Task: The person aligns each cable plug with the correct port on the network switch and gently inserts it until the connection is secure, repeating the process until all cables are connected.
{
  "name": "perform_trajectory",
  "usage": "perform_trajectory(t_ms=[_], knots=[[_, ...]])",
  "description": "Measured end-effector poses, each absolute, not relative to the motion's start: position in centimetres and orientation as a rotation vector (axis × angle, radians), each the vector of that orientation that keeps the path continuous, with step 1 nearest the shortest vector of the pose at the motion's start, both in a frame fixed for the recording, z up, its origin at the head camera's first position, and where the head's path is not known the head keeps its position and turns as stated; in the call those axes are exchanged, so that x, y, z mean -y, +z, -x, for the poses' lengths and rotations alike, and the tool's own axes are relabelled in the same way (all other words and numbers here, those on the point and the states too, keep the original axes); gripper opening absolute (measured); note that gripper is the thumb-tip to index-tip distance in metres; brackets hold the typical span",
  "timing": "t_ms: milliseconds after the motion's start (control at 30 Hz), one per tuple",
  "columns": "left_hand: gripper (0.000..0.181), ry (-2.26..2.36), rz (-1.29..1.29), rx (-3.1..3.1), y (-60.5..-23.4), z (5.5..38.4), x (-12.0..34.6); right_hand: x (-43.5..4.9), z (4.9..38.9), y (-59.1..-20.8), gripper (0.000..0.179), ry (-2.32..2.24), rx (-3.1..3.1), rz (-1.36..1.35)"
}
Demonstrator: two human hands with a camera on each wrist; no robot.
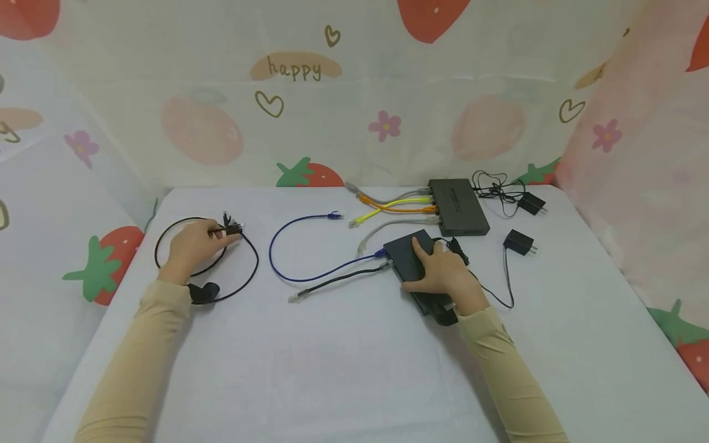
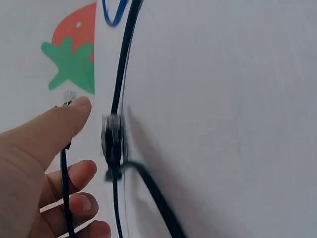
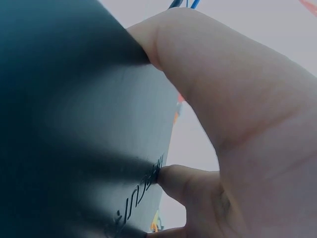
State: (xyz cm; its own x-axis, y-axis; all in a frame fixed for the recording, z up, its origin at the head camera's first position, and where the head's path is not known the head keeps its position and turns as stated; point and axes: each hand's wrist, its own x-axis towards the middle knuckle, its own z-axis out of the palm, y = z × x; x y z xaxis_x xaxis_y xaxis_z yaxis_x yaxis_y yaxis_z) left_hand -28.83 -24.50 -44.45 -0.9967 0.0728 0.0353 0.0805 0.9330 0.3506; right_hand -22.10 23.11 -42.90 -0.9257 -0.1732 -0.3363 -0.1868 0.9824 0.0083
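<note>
My left hand (image 1: 194, 246) pinches the end of a looped black network cable (image 1: 252, 271) between thumb and fingers. In the left wrist view a clear plug (image 2: 70, 96) pokes out past the thumb tip, and a second plug (image 2: 113, 136) of black cable hangs beside the fingers. On the right, my right hand (image 1: 443, 274) grips a flat black network box (image 1: 407, 261), thumb at its left edge and fingertips on the face near embossed lettering (image 3: 133, 198). A blue cable (image 1: 282, 271) and a short black cable (image 1: 338, 282) run from the box's left side.
Behind the held box lies a larger dark network switch (image 1: 460, 209) with grey, yellow (image 1: 388, 209) and orange cables in its left side. Two black power adapters (image 1: 532, 203) with cords are at the right. A printed cloth backdrop (image 1: 354, 123) rises behind the white table (image 1: 332, 381).
</note>
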Motion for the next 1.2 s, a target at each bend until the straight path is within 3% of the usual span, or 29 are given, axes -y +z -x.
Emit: perform_trajectory(t_ms=[400, 700, 1200], knots=[[0.05, -0.433, 0.22, 3.066, -45.2, 27.6, 20.7, -22.9, 22.1, -42.8, 0.107, 0.061, -2.794, 0.271], [0.056, -0.333, 0.117, 3.121, -45.3, 26.8, 18.3, -22.9, 22.0, -42.8, 0.107, 0.062, -2.8, 0.273], [0.04, -0.406, 0.118, 3.05, -45.3, 24.1, 16.9, -23.0, 22.0, -42.7, 0.107, 0.064, -2.797, 0.278]])
